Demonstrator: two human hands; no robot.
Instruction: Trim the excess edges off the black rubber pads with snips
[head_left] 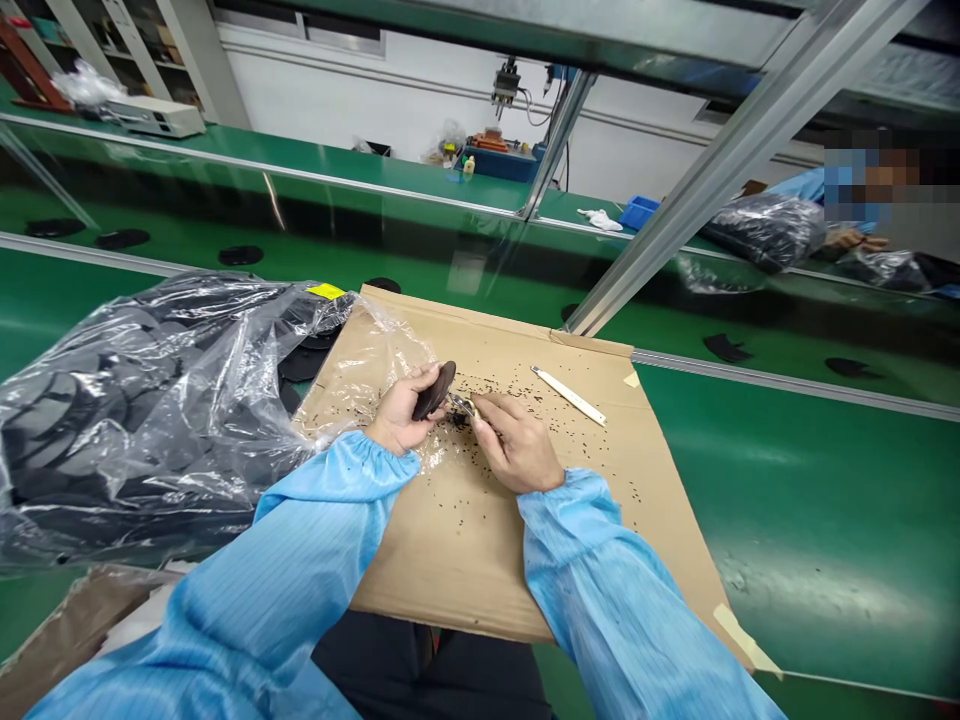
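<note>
My left hand [405, 410] is closed around the edge of a round, flat black plastic disc [436, 391], tilted up on its side. Pinched between the thumb and fingers of my right hand [517, 440] is a small shiny metal clipper [463, 405], its tip close to the disc's right edge. Whether the tip touches the disc I cannot tell. Small black bits lie scattered over the cardboard sheet [457, 570] beneath both hands, thickest under the clipper. A slim white strip-like tool [568, 395] rests on the cardboard to the right.
A large clear plastic bag [150, 420] full of black discs lies at left, its mouth spreading onto the cardboard. Along the green conveyor, several black parts [240, 255] sit apart. A metal post [720, 180] rises behind the cardboard. Another person's hands [855, 240] are at far right.
</note>
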